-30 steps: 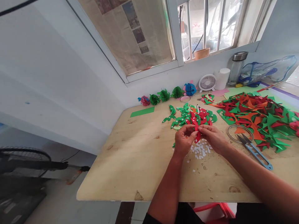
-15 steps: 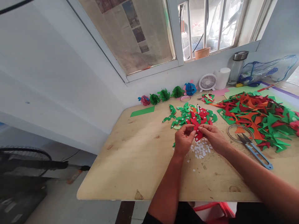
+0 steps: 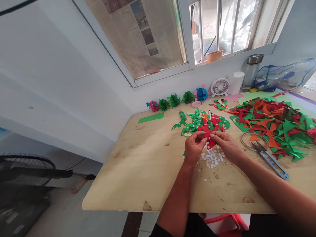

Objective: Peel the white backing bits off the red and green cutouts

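A red paper cutout (image 3: 210, 144) with small white squares on it is pinched between both my hands. My left hand (image 3: 194, 147) grips its left side with thumb and fingers, while my right hand (image 3: 225, 144) pinches it from the right. Just beyond my fingers lies a heap of green cutouts (image 3: 192, 126) and red ones, many dotted with white squares. Loose white paper squares (image 3: 213, 158) are scattered on the table below my hands. To the right, blue-handled thread snips (image 3: 271, 161) lie with blades apart, partly over a clear tape ring (image 3: 247, 141).
A large pile of red, orange and green paper scraps (image 3: 274, 123) covers the right side of the wooden table (image 3: 138, 164). Along the wall stand several folded paper figures (image 3: 174, 100), a small white fan (image 3: 220, 87) and a glass bottle (image 3: 249, 77). A green strip (image 3: 151, 117) lies at the back left.
The view has shifted very slightly. Both hands stay in place on the red cutout, with only tiny finger movement.
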`<state>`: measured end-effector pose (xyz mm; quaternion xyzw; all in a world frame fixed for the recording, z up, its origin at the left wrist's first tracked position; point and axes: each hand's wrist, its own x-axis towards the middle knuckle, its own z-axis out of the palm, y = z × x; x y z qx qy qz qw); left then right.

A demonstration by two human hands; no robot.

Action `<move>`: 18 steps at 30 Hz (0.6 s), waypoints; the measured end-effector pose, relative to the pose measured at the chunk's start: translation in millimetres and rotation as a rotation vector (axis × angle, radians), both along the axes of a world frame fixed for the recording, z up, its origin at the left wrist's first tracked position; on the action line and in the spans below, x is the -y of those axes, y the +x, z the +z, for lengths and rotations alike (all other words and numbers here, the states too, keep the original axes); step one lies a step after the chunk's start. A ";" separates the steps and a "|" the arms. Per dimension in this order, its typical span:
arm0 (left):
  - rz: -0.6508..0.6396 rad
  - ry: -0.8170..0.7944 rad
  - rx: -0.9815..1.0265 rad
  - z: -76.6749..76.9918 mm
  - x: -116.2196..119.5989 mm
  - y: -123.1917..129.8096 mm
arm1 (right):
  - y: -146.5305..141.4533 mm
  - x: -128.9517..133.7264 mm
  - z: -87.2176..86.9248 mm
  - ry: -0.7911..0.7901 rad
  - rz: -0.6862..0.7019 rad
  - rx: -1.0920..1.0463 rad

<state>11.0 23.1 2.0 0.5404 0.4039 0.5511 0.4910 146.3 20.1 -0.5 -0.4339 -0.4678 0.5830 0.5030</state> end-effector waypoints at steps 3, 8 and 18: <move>0.014 -0.013 0.012 0.8 0.6 0.4 | -1.3 0.7 3.8 0.028 -0.009 0.034; 0.031 -0.056 0.059 3.5 2.0 1.4 | -1.5 1.0 8.3 0.073 -0.046 0.129; 0.071 -0.108 0.047 1.6 0.6 2.6 | -1.4 0.6 6.5 0.215 -0.051 0.443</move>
